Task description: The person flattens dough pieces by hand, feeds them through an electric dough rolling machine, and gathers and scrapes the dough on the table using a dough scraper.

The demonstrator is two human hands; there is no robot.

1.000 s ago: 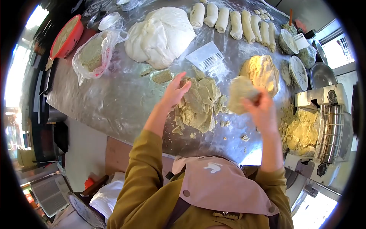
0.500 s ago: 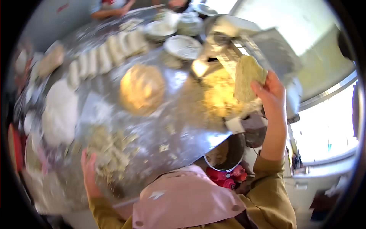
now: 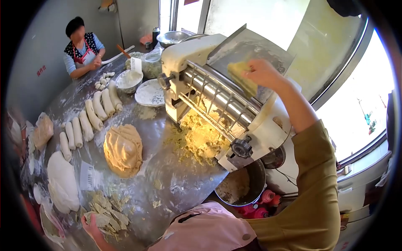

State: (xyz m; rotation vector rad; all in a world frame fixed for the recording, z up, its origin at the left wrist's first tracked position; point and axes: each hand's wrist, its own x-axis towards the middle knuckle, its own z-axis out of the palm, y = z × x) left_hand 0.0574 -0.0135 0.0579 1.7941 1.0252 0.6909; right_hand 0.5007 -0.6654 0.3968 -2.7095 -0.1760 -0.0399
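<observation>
Dough slab [image 3: 242, 77] blurs, pinched by right fingers [image 3: 251, 72]; what left fingers [image 3: 88, 223] hold is unclear.

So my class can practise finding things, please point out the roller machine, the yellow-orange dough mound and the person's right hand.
Roller machine [image 3: 176, 61]: head view, on its white side housing.
Yellow-orange dough mound [image 3: 122, 150]: head view, middle of its lumpy top.
Right hand [image 3: 264, 74]: head view, back of the hand.

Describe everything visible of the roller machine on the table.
The white-bodied roller machine has a shiny metal roller under a barred guard, and black knobs. It stands at the grey table's edge, a floury metal tray sloping behind. Crumbly yellow dough lies beneath. The right hand holds a greenish-yellow slab over the tray; contact is unclear.
</observation>
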